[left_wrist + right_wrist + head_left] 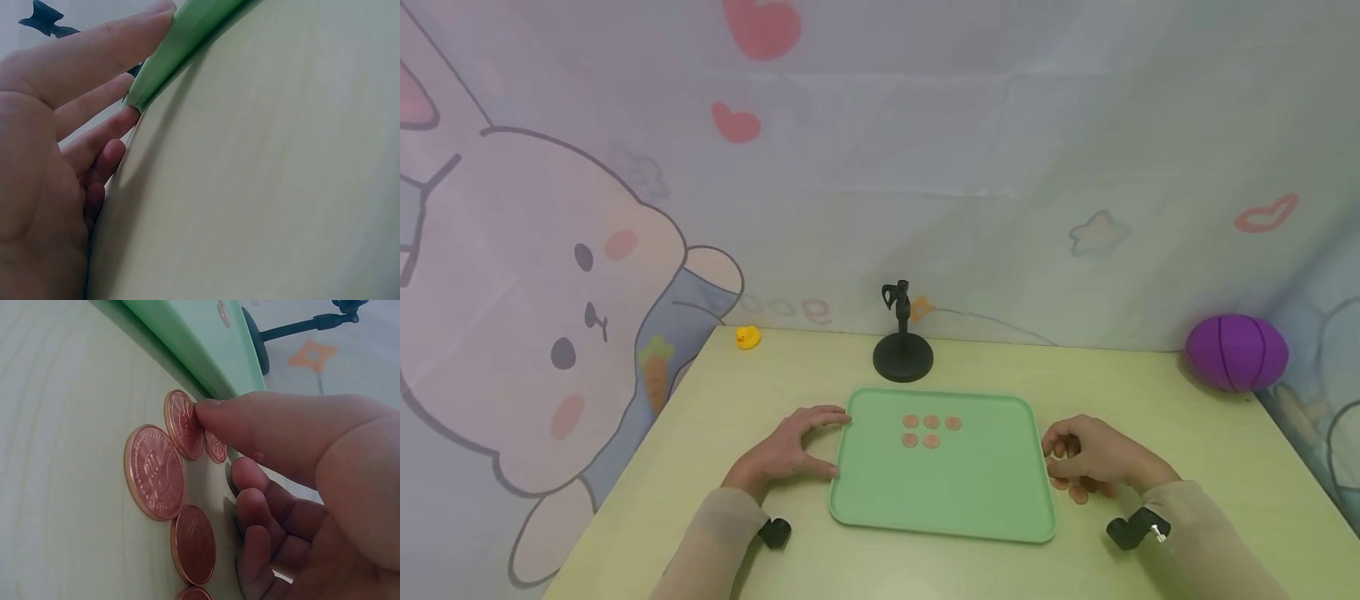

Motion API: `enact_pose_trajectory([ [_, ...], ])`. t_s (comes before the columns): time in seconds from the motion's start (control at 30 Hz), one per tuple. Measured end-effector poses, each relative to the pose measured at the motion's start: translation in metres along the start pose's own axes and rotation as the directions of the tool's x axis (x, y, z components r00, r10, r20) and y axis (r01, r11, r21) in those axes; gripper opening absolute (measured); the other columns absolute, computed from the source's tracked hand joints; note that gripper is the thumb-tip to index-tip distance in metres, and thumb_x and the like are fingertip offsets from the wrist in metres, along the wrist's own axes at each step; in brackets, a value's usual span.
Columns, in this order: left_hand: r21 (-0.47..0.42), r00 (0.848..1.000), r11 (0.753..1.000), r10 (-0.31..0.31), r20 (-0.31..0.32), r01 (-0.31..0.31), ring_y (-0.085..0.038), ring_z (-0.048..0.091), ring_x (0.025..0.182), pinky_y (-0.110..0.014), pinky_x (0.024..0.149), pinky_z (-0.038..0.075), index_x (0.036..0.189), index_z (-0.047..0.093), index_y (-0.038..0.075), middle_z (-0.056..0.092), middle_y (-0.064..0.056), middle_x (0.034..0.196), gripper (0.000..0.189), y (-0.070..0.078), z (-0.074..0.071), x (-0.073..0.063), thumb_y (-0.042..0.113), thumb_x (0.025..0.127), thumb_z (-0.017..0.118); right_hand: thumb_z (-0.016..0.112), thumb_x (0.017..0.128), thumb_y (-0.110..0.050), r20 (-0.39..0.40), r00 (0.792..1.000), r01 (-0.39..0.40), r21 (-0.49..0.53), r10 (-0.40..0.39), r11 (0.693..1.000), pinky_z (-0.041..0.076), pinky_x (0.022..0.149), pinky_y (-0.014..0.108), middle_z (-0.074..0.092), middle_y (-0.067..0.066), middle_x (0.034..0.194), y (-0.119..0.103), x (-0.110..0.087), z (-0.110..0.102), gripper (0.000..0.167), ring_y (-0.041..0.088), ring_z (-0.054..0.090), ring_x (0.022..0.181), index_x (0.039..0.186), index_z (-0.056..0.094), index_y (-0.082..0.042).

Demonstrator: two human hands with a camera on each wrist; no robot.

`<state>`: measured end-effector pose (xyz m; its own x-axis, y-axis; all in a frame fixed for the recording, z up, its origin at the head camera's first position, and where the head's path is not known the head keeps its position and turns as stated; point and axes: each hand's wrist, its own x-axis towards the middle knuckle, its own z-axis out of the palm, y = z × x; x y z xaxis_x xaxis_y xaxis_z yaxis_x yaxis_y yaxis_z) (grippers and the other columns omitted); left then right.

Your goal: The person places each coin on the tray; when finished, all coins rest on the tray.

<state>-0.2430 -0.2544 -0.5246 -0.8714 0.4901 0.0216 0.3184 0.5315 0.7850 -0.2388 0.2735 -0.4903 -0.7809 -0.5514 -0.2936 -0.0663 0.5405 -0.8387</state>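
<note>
A green tray (pixel 936 492) lies on the table, with several copper-coloured coins (pixel 932 422) set in two short rows near its far edge. My left hand (pixel 785 446) rests at the tray's left rim, thumb and fingers spread apart along it; the left wrist view shows the thumb tip right at the green rim (pixel 165 59). Beside the tray's right edge, my right hand (pixel 1093 454) reaches low over several loose coins (pixel 155 472) on the tabletop. Its thumb touches the coin (pixel 183 425) closest to the tray, while the other fingers curl loosely behind. The right index fingertip is hidden.
Behind the tray stands a black stand with a round base (pixel 903 358). A yellow toy duck (pixel 748 337) sits at the far left table corner, a purple ball (pixel 1236 352) at the far right. A printed cloth backdrop (pixel 925 167) hangs behind the table.
</note>
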Motion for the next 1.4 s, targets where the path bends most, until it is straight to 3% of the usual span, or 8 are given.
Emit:
enact_pose_trajectory([
  [0.13,0.004,1.000,1.000,0.010,-0.003,-0.010,-0.033,0.034,0.149,-0.064,0.121,0.024,0.146,0.063,0.026,0.047,0.000,0.161,0.078,-0.001,0.002,-0.001,0.036,0.075,0.095,0.073,0.097,-0.012,-0.015,1.000,-0.021,-0.002,0.021,1.000,0.037,0.036,0.025,0.069,0.013,0.076,0.000,0.000,-0.001,0.015,0.020,0.060,0.048,0.103,0.063,-0.002],
  [0.23,-0.004,1.000,1.000,0.023,-0.008,-0.023,-0.034,0.035,0.148,-0.065,0.120,0.024,0.145,0.063,0.024,0.047,-0.002,0.161,0.078,-0.001,0.005,-0.003,0.034,0.075,0.095,0.075,0.096,-0.012,-0.040,0.999,0.004,-0.047,-0.006,0.999,0.042,0.040,0.026,0.068,0.012,0.080,0.000,0.000,-0.003,0.014,0.018,0.061,0.055,0.101,0.065,-0.003],
  [0.4,-0.054,1.000,0.999,0.005,-0.001,-0.005,-0.036,0.035,0.148,-0.065,0.121,0.021,0.145,0.064,0.021,0.047,-0.004,0.161,0.079,-0.001,0.010,-0.004,0.031,0.074,0.096,0.076,0.097,-0.014,-0.037,0.998,0.038,-0.130,-0.043,0.991,0.055,0.060,0.027,0.065,0.008,0.085,0.002,0.000,-0.005,0.012,0.017,0.062,0.071,0.099,0.069,-0.005],
  [0.6,-0.041,1.000,0.999,0.012,-0.012,-0.012,-0.035,0.035,0.148,-0.065,0.121,0.022,0.145,0.064,0.022,0.048,-0.003,0.161,0.078,-0.001,0.012,-0.002,0.032,0.074,0.096,0.072,0.100,-0.014,-0.034,0.999,0.021,-0.112,-0.025,0.994,0.049,0.041,0.028,0.064,0.009,0.078,0.002,0.000,-0.008,0.011,0.017,0.058,0.052,0.100,0.066,-0.005],
  [0.8,-0.032,1.000,0.999,0.018,-0.004,-0.018,-0.036,0.035,0.148,-0.065,0.121,0.022,0.145,0.064,0.021,0.048,-0.004,0.160,0.078,-0.001,0.013,-0.001,0.032,0.075,0.096,0.073,0.100,-0.020,-0.063,0.998,0.022,-0.157,-0.033,0.987,0.052,0.044,0.031,0.060,0.005,0.077,0.004,-0.002,-0.008,0.013,0.015,0.057,0.049,0.104,0.067,-0.008],
  [0.97,-0.021,1.000,1.000,0.004,0.004,-0.003,-0.034,0.035,0.148,-0.064,0.120,0.024,0.145,0.063,0.024,0.047,-0.003,0.161,0.077,0.000,0.011,0.002,0.034,0.076,0.095,0.072,0.100,-0.016,-0.032,0.999,-0.002,-0.072,0.000,0.997,0.045,0.036,0.031,0.063,0.012,0.080,0.002,-0.005,-0.012,0.015,0.019,0.055,0.045,0.109,0.065,-0.005],
  [1.13,-0.016,1.000,1.000,0.010,-0.001,-0.010,-0.032,0.036,0.147,-0.062,0.120,0.026,0.146,0.063,0.025,0.048,-0.001,0.161,0.078,0.003,0.005,0.006,0.034,0.076,0.095,0.069,0.103,-0.014,-0.020,1.000,-0.018,-0.001,0.018,1.000,0.040,0.035,0.027,0.065,0.016,0.077,0.000,-0.002,-0.013,0.017,0.022,0.054,0.043,0.110,0.062,-0.001],
  [1.4,-0.001,1.000,1.000,-0.010,0.002,0.010,-0.033,0.035,0.149,-0.063,0.121,0.025,0.146,0.063,0.025,0.047,-0.001,0.161,0.079,0.002,0.002,0.001,0.035,0.075,0.095,0.063,0.106,-0.014,0.039,0.999,0.000,0.041,-0.002,0.999,0.036,0.036,0.026,0.066,0.017,0.077,-0.002,0.000,-0.006,0.020,0.023,0.054,0.046,0.111,0.057,0.006],
])
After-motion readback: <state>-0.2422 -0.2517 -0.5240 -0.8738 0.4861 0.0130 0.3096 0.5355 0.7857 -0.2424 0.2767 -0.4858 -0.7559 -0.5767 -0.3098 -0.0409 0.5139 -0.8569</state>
